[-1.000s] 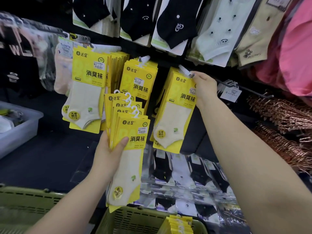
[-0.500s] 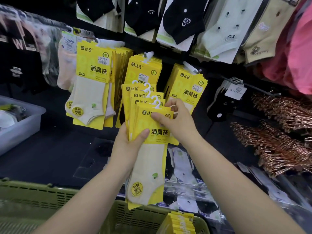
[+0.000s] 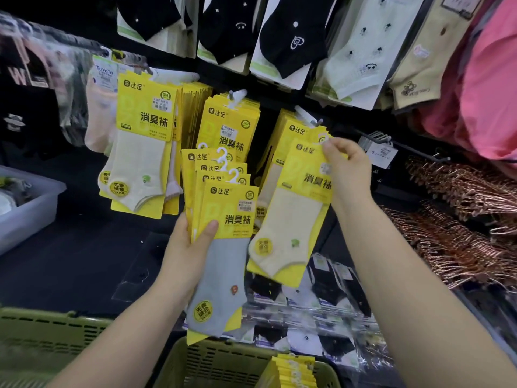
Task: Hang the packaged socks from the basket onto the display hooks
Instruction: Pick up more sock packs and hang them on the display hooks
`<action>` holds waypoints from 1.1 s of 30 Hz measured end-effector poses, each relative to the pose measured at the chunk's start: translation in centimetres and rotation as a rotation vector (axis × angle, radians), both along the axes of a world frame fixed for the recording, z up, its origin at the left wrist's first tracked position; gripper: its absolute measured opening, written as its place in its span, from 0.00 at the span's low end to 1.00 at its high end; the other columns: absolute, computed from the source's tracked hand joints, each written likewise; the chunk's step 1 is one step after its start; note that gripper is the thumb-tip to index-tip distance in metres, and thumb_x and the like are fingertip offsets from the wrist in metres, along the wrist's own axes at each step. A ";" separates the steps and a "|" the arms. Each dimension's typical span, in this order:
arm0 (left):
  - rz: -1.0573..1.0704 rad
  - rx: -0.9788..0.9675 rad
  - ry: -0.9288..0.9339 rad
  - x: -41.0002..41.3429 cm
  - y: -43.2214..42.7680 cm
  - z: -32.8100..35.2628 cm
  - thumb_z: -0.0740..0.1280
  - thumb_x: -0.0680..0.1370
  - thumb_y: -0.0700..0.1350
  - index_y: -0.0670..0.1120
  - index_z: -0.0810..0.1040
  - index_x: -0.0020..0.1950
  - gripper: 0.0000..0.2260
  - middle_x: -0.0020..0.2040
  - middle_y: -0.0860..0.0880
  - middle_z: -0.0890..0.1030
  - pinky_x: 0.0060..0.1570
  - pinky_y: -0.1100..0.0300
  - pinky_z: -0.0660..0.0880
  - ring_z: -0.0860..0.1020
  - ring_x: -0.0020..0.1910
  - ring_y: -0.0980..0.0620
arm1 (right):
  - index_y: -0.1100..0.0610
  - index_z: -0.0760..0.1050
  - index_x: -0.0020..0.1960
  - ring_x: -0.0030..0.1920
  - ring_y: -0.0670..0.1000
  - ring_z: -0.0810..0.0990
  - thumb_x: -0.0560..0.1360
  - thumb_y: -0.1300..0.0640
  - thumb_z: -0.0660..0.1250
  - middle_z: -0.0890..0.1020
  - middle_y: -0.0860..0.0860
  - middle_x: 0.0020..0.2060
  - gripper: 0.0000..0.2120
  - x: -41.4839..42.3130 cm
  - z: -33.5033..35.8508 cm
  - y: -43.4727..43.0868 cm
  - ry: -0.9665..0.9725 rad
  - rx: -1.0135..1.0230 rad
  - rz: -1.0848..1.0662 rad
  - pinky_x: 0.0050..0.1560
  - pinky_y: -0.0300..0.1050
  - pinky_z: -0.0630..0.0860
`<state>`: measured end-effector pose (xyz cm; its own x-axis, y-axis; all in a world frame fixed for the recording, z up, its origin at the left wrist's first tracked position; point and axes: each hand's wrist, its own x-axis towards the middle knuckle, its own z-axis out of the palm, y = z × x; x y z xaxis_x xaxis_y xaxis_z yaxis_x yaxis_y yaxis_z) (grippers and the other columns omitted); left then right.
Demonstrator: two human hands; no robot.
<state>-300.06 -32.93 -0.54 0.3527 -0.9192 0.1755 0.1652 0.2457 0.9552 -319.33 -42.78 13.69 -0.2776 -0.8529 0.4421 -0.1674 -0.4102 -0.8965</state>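
Fingers point(image 3: 331, 149) of right hand point(image 3: 349, 170) pinch cream-sock yellow card pack point(image 3: 291, 219) just below crowded white hook point(image 3: 306, 115); left hand point(image 3: 186, 247) grips fanned yellow packs point(image 3: 223, 204).

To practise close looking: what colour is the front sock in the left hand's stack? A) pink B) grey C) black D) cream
B: the front packet gripped by the left hand shows a grey sock; the cream packet is in the right hand.

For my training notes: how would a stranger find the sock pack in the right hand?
Find the yellow packs hung on the black wall. Before the rightmost bunch, the right hand pinches one yellow cardboard pack with a cream sock. It alone is single and tilted.
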 end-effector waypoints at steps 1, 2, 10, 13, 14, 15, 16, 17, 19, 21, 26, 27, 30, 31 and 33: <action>0.014 0.010 -0.014 0.1 0.0 -0.1 0.64 0.79 0.47 0.58 0.73 0.61 0.12 0.54 0.60 0.82 0.51 0.60 0.76 0.80 0.52 0.61 | 0.50 0.79 0.45 0.51 0.48 0.79 0.75 0.56 0.68 0.80 0.46 0.46 0.02 0.0 0.7 -0.5 -0.006 0.001 -0.015 0.52 0.45 0.78; 0.018 0.020 -0.019 0.2 0.1 -0.2 0.65 0.79 0.47 0.58 0.73 0.61 0.11 0.54 0.59 0.82 0.52 0.57 0.76 0.80 0.53 0.59 | 0.50 0.79 0.44 0.51 0.50 0.79 0.75 0.56 0.68 0.80 0.47 0.46 0.03 0.1 1.4 -1.0 -0.009 0.009 -0.020 0.55 0.51 0.77; -0.018 0.039 -0.027 0.2 0.1 -0.2 0.65 0.79 0.47 0.56 0.73 0.63 0.13 0.55 0.57 0.82 0.55 0.53 0.76 0.80 0.55 0.55 | 0.55 0.81 0.45 0.54 0.54 0.80 0.74 0.60 0.69 0.83 0.54 0.51 0.02 1.0 2.4 -4.1 0.003 0.154 0.012 0.56 0.51 0.78; -0.038 0.031 -0.020 0.0 -0.1 0.1 0.65 0.78 0.48 0.56 0.73 0.64 0.14 0.56 0.56 0.82 0.53 0.54 0.77 0.80 0.55 0.55 | 0.58 0.79 0.54 0.48 0.50 0.77 0.72 0.58 0.72 0.79 0.52 0.50 0.12 1.3 2.5 -4.8 0.015 0.116 -0.132 0.43 0.43 0.75; -0.047 0.019 -0.017 0.0 -0.1 0.3 0.65 0.78 0.49 0.56 0.73 0.63 0.14 0.56 0.57 0.82 0.52 0.55 0.77 0.81 0.55 0.56 | 0.56 0.76 0.56 0.51 0.50 0.75 0.71 0.56 0.72 0.76 0.51 0.53 0.14 1.4 2.3 -4.6 0.070 0.100 -0.232 0.46 0.43 0.74; -0.057 0.007 -0.010 -0.1 -0.2 0.4 0.65 0.78 0.49 0.57 0.73 0.63 0.14 0.55 0.57 0.82 0.50 0.56 0.77 0.81 0.54 0.57 | 0.54 0.73 0.57 0.54 0.50 0.72 0.71 0.55 0.71 0.73 0.51 0.55 0.15 1.7 2.0 -4.0 0.132 0.074 -0.315 0.51 0.44 0.73; -0.069 -0.001 0.001 -0.1 -0.2 0.6 0.65 0.78 0.49 0.57 0.74 0.63 0.14 0.55 0.57 0.82 0.48 0.58 0.77 0.81 0.53 0.57 | 0.53 0.72 0.56 0.55 0.50 0.70 0.72 0.55 0.70 0.71 0.50 0.55 0.14 2.1 1.4 -3.1 0.181 0.031 -0.335 0.56 0.46 0.71; -0.082 -0.006 0.013 -0.1 -0.2 0.7 0.66 0.78 0.49 0.57 0.74 0.63 0.14 0.55 0.57 0.83 0.46 0.59 0.77 0.82 0.52 0.57 | 0.52 0.71 0.54 0.54 0.49 0.70 0.73 0.55 0.69 0.72 0.49 0.53 0.12 2.6 0.5 -1.9 0.221 -0.006 -0.273 0.57 0.46 0.70; -0.099 -0.010 0.039 -0.2 -0.3 0.9 0.66 0.77 0.49 0.56 0.74 0.62 0.14 0.53 0.57 0.83 0.42 0.62 0.78 0.82 0.50 0.57 | 0.52 0.73 0.47 0.46 0.42 0.74 0.73 0.51 0.69 0.76 0.45 0.45 0.08 3.9 -1.5 0.9 0.303 0.016 0.005 0.49 0.39 0.71; -0.100 -0.023 0.055 -0.5 -0.3 1.1 0.68 0.76 0.49 0.55 0.75 0.61 0.13 0.52 0.56 0.84 0.40 0.62 0.79 0.83 0.50 0.55 | 0.51 0.73 0.43 0.36 0.34 0.74 0.71 0.47 0.71 0.76 0.42 0.39 0.10 4.9 -3.2 3.3 0.392 0.095 0.229 0.36 0.28 0.70; -0.145 -0.043 0.091 -1.8 0.0 1.4 0.66 0.77 0.50 0.59 0.76 0.57 0.10 0.54 0.54 0.84 0.52 0.49 0.79 0.82 0.53 0.51 | 0.51 0.75 0.43 0.37 0.39 0.79 0.70 0.56 0.75 0.79 0.48 0.46 0.08 4.1 -4.1 3.5 0.281 0.206 0.325 0.35 0.32 0.77; -0.135 -0.035 0.096 -1.9 -0.1 1.4 0.64 0.78 0.51 0.62 0.76 0.56 0.08 0.54 0.56 0.83 0.54 0.49 0.78 0.82 0.54 0.53 | 0.50 0.77 0.43 0.40 0.43 0.80 0.70 0.56 0.74 0.80 0.49 0.48 0.07 3.7 -3.9 3.3 0.237 0.234 0.318 0.37 0.35 0.78; -0.089 -0.016 0.050 -1.7 -0.1 1.5 0.60 0.81 0.50 0.64 0.75 0.56 0.09 0.56 0.61 0.81 0.58 0.53 0.74 0.79 0.57 0.58 | 0.50 0.80 0.46 0.40 0.43 0.80 0.73 0.56 0.71 0.82 0.49 0.50 0.03 1.7 -2.9 2.0 0.097 0.180 0.231 0.34 0.32 0.76; -0.077 -0.032 0.015 -1.5 -0.1 1.6 0.59 0.81 0.49 0.64 0.75 0.56 0.10 0.55 0.63 0.81 0.56 0.59 0.74 0.78 0.57 0.62 | 0.52 0.80 0.48 0.41 0.43 0.79 0.75 0.57 0.70 0.81 0.50 0.51 0.03 0.9 -2.3 1.6 0.050 0.149 0.195 0.34 0.32 0.75; -0.051 -0.056 -0.060 -0.9 0.0 1.8 0.59 0.82 0.48 0.64 0.74 0.56 0.11 0.53 0.67 0.80 0.49 0.71 0.72 0.76 0.54 0.70 | 0.55 0.80 0.53 0.41 0.45 0.78 0.77 0.56 0.67 0.81 0.50 0.50 0.07 -0.5 -1.2 0.5 0.009 0.117 0.107 0.36 0.35 0.76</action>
